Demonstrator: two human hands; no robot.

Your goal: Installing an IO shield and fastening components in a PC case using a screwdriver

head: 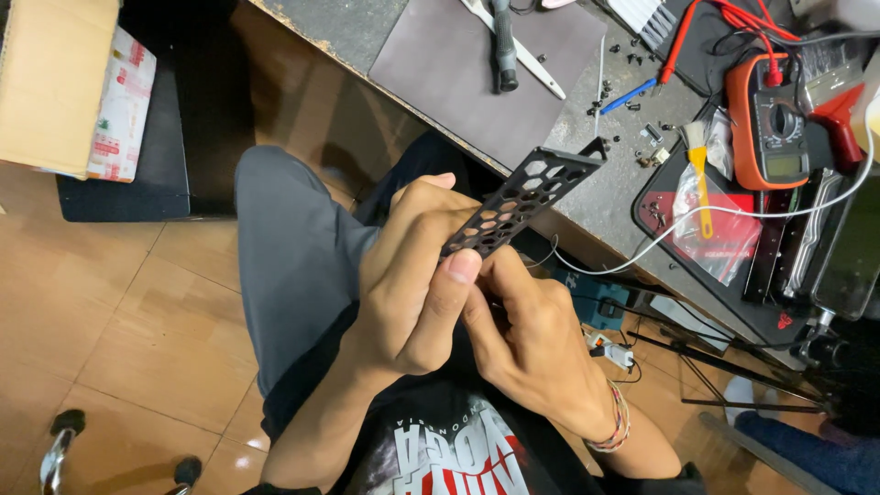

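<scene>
I hold a black flat metal bracket point(530, 194) with honeycomb holes over my lap, tilted up toward the desk edge. My left hand point(412, 270) wraps around its lower end, thumb pressed on the underside. My right hand point(527, 335) sits just below and to the right, its fingers curled at the bracket's lower end; what they pinch there is hidden. A braided band circles the right wrist.
The grey desk point(605, 197) holds an orange multimeter point(768, 124) with red leads, a dark mat point(486, 69), a screwdriver point(503, 41), scattered small screws, a yellow brush point(701, 179), a white cable and a black tray. A cardboard box point(55, 82) stands at left on tiled floor.
</scene>
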